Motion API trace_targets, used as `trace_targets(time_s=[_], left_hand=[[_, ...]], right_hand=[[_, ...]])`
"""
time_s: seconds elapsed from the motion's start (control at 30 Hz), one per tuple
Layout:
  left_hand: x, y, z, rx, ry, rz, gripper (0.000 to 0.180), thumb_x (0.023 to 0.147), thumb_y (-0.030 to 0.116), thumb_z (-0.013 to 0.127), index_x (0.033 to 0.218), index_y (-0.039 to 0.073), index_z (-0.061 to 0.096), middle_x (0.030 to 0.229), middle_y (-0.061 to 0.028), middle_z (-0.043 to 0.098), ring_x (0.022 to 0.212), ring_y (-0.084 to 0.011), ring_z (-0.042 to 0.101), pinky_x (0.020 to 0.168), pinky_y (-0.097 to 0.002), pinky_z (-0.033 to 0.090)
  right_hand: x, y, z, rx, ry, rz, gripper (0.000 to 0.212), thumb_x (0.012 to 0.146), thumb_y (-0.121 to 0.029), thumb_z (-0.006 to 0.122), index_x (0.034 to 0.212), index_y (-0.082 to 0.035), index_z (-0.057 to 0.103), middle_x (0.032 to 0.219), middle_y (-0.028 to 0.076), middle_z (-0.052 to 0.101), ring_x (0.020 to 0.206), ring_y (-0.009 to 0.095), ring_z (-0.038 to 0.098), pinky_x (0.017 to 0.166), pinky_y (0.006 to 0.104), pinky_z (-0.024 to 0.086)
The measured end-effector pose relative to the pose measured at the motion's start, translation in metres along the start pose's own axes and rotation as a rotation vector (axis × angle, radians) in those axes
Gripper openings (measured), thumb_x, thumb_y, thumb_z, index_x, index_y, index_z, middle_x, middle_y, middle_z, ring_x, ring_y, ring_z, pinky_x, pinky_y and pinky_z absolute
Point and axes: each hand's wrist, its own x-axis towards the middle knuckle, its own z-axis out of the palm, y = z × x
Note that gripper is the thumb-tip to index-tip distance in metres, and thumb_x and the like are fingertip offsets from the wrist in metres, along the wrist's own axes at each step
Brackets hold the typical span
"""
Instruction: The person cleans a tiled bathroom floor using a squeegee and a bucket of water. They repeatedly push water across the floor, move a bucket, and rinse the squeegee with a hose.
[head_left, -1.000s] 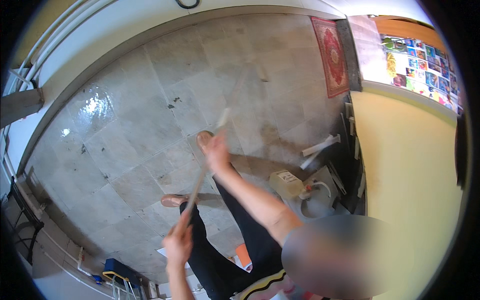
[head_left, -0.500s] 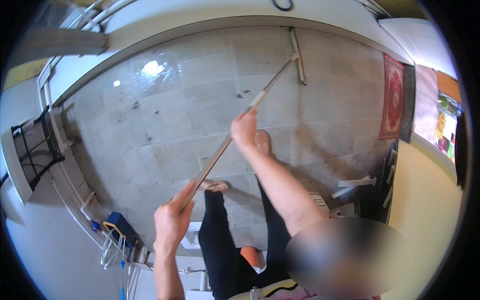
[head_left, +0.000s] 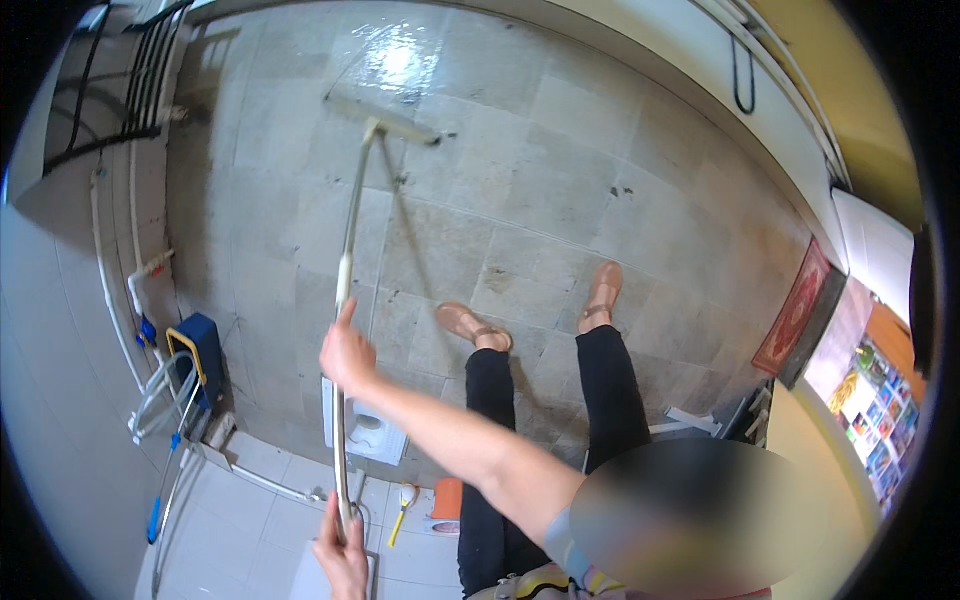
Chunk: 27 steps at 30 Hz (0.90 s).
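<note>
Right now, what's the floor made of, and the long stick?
The floor looks like grey stone or ceramic tile: square joints, a wet glare. The long stick, held by the right hand and left hand, looks like pale smooth metal, possibly painted.

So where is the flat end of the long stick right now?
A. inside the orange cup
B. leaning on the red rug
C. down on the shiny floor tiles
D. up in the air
C: the head of the stick lies flat on the wet grey floor, far out in front of the feet, while both hands grip the stick.
</note>
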Motion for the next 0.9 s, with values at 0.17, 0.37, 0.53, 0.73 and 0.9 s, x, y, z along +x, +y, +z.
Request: trace_targets(time_s=[0.17,0.37,0.53,0.73,0.9], left_hand=[[-0.098,-0.080,-0.052,0.030,0.042,-0.342,0.034,0.088,0.016,0.060,0.115,-0.004,0.056,0.070,-0.0032,0.057,0.057,-0.0092,0.046,0.049,-0.0263,0.038],[-0.154,-0.154,-0.024,-0.121,0.106,-0.470,0.033,0.086,0.026,0.063,0.099,-0.005,0.061,0.070,-0.0083,0.060,0.060,-0.0114,0.051,0.053,-0.0284,0.042],[-0.033,-0.112,0.056,-0.330,-0.083,-0.055,0.043,0.080,0.004,0.064,0.123,0.006,0.057,0.111,-0.0150,0.064,0.098,-0.0235,0.064,0.083,-0.0305,0.049],[0.055,-0.069,0.056,-0.042,-0.181,0.111,0.044,0.082,0.013,0.065,0.124,0.020,0.057,0.084,-0.0133,0.063,0.069,-0.0318,0.059,0.065,-0.0346,0.049],[-0.059,-0.188,0.015,-0.222,0.017,-0.173,0.047,0.080,0.008,0.064,0.125,0.019,0.056,0.096,-0.0140,0.066,0.079,-0.0268,0.064,0.074,-0.0321,0.050]], right_hand=[[-0.118,0.037,0.152,-0.124,-0.551,0.070,0.079,0.081,-0.009,0.050,0.137,0.016,0.000,0.081,0.027,0.063,0.076,0.039,0.064,0.069,0.0450,0.051],[-0.160,0.068,0.148,-0.223,-0.619,0.051,0.081,0.085,-0.014,0.047,0.137,0.013,-0.008,0.070,0.021,0.061,0.062,0.033,0.062,0.055,0.0444,0.048],[-0.060,0.079,0.016,0.072,0.034,-0.115,0.041,0.095,-0.022,0.042,0.130,-0.004,0.030,0.061,0.002,0.047,0.051,0.014,0.048,0.043,0.0301,0.041],[0.034,0.082,-0.032,-0.264,0.225,-0.085,0.035,0.095,-0.014,0.037,0.125,0.004,0.033,0.063,0.006,0.048,0.055,0.019,0.051,0.052,0.0335,0.045],[-0.100,0.109,0.121,-0.396,-0.212,0.065,0.049,0.093,-0.012,0.040,0.132,0.008,0.019,0.067,0.016,0.054,0.061,0.024,0.055,0.055,0.0380,0.046]])
